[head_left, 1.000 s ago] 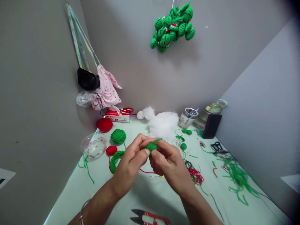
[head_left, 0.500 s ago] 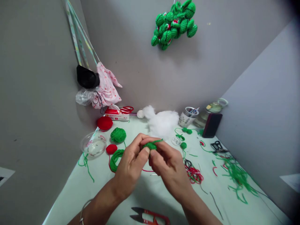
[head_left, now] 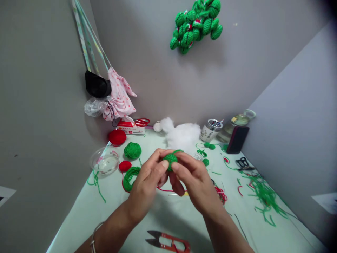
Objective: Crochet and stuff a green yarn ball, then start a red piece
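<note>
Above the middle of the table, a small green crocheted piece [head_left: 170, 160] is pinched between both hands, with a short tail of yarn at its top. My left hand [head_left: 150, 177] grips its left side, thumb on the front. From the right, my right hand [head_left: 193, 179] holds it between thumb and fingers. Below the hands lie thread snips [head_left: 168, 241] with orange handles. A thin crochet hook [head_left: 175, 194] rests on the table behind the right hand, partly hidden. Red yarn [head_left: 164, 190] runs under the hands.
At left are green yarn balls [head_left: 132, 150], red yarn [head_left: 117, 137] and a clear bowl [head_left: 105, 161]. White stuffing [head_left: 183, 136], a pen tin [head_left: 211, 130] and a phone [head_left: 238, 140] stand at the back. Green yarn scraps [head_left: 267, 196] lie right; crocheted pieces [head_left: 196, 26] hang above.
The green piece has been turned and shows more of its rounded face. My right hand has shifted slightly right, its fingers more spread beneath the piece.
</note>
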`<state>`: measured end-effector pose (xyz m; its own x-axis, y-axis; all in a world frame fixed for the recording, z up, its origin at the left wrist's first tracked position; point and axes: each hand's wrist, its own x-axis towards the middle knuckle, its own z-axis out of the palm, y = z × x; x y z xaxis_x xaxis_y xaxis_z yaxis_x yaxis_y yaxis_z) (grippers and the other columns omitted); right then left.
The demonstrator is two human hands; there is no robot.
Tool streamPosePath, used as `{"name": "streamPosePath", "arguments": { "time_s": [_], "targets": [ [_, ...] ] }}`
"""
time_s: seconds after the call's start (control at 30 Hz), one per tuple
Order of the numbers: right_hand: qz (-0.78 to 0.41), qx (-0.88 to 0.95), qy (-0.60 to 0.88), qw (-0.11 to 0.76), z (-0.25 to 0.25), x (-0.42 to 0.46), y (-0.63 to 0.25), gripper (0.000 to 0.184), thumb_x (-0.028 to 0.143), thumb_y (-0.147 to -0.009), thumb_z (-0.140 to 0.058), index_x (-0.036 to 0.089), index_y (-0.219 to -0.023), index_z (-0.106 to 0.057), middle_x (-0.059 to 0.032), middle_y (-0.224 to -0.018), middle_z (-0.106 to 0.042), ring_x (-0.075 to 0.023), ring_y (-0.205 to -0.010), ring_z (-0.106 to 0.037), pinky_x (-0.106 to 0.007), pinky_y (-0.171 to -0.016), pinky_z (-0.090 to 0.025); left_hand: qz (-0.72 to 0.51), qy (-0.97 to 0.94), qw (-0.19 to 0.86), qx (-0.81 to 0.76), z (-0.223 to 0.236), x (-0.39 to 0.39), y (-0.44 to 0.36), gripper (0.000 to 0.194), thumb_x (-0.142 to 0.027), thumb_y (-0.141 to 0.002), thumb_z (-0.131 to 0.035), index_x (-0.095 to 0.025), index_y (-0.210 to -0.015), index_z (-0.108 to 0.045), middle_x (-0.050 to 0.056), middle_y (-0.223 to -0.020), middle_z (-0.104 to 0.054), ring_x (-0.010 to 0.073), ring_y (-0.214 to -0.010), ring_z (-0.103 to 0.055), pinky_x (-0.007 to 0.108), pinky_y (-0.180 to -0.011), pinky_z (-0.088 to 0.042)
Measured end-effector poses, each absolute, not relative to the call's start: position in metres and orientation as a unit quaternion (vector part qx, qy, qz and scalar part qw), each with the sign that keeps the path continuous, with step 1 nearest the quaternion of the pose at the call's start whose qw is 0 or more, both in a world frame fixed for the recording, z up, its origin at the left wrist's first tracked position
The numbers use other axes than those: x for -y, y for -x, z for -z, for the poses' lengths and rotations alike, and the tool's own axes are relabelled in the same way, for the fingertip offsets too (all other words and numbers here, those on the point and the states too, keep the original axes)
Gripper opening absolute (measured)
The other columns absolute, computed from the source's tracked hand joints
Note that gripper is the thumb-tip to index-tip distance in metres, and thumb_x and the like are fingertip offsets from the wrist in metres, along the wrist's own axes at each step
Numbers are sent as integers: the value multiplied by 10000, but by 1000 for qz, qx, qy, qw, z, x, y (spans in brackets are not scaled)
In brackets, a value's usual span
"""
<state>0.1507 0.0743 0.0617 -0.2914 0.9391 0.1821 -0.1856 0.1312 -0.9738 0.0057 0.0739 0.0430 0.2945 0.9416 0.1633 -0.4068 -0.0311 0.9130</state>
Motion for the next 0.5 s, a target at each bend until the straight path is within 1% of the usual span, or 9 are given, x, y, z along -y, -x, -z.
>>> {"name": "streamPosePath", "arguments": {
  "time_s": [0.07, 0.17, 0.23, 0.33, 0.4, 0.5],
  "targets": [
    [-618, 554, 295, 473, -61, -78, -159, 210, 379, -999, -620, 191, -1015, -712, 49, -615, -567, -52, -437, -424, -185, -428, -361, -515, -486, 657, -259, -44, -73, -6, 259, -407, -1043, -543, -244, -1197, -672, -55, -698, -424, 100, -626, -370, 223, -600, -354],
    [-635, 562, 268, 457, -61, -79, -165, 177, 365, -984, -649, 203, -1017, -712, 49, -647, -570, -54, -469, -456, -186, -454, -380, -510, -501, 655, -244, -45, -73, -3, 262, -388, -1019, -587, -256, -1231, -666, -51, -731, -446, 99, -635, -369, 230, -610, -357],
    [-609, 574, 284, 467, -61, -76, -160, 128, 323, -976, -649, 210, -996, -705, 61, -628, -543, -55, -473, -450, -180, -451, -371, -507, -506, 650, -252, -44, -75, -2, 245, -375, -1013, -588, -252, -1209, -670, -45, -755, -475, 97, -634, -375, 234, -601, -347],
    [-528, 585, 334, 517, -61, -71, -146, 76, 243, -954, -627, 204, -941, -691, 72, -595, -501, -59, -479, -428, -175, -449, -361, -507, -502, 650, -263, -41, -78, -3, 212, -346, -1001, -580, -235, -1153, -678, -30, -801, -522, 95, -639, -392, 238, -597, -345],
    [-509, 579, 353, 530, -61, -72, -143, 70, 240, -947, -625, 199, -911, -670, 66, -601, -529, -60, -476, -428, -177, -443, -360, -519, -487, 646, -277, -39, -79, -5, 213, -347, -1006, -567, -229, -1142, -680, -39, -752, -488, 98, -630, -372, 233, -588, -336],
    [-560, 574, 336, 494, -61, -76, -150, 136, 321, -980, -620, 199, -931, -654, 37, -639, -618, -65, -476, -465, -190, -458, -388, -516, -477, 650, -289, -41, -79, -5, 258, -395, -1028, -542, -231, -1187, -663, -55, -677, -427, 108, -628, -357, 234, -599, -335]
  ]
}}
